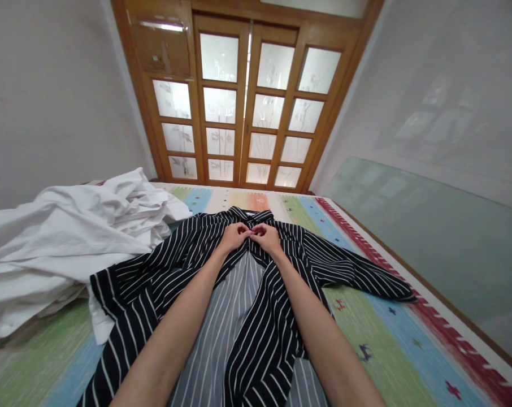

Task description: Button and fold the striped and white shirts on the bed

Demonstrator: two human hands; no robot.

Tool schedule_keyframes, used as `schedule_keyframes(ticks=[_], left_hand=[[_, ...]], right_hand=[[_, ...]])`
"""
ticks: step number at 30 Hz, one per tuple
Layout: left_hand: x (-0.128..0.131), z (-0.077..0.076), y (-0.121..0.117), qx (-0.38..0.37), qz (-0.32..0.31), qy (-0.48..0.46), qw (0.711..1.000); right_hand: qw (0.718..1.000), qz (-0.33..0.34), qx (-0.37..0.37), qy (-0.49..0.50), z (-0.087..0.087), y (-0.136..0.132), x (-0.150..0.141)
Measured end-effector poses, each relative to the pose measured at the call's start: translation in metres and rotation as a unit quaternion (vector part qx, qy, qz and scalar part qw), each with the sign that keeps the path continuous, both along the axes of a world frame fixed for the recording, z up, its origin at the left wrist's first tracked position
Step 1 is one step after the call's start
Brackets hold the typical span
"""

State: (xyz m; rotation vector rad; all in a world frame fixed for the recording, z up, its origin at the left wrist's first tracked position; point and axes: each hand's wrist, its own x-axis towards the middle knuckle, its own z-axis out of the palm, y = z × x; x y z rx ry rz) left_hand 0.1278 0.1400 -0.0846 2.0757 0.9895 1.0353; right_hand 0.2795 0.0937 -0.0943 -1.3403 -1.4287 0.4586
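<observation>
A black shirt with white stripes [262,299] lies face up, its collar at the far end and its sleeves spread to both sides. Its lower front hangs apart, showing the paler striped inside. My left hand [234,236] and my right hand [266,237] meet at the upper front, just below the collar. Both are closed, with thumbs and fingertips pinching the shirt's front edges. Fingertips of the two hands nearly touch. Any button between them is hidden by the fingers.
White crumpled cloth [69,226] is heaped at the left, against the striped shirt's sleeve. Underneath is a colourful patterned mat [366,328]. A pale green glass panel [429,226] leans along the right wall. Wooden doors with glass panes [243,102] stand at the back.
</observation>
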Motion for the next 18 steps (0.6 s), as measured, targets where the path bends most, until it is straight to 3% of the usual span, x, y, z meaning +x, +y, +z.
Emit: schedule_keyframes(ticks=[7,18], left_hand=[[-0.0004,-0.0006,0.0023,0.003,0.006,0.010,1.000],[0.0014,0.0005,0.0016,0.008,-0.009,0.025,1.000]], right_hand=[[1.000,-0.019,-0.019,-0.004,0.0008,-0.0008,0.0001],[0.992,-0.073,-0.032,-0.097,0.0038,0.0005,-0.0011]])
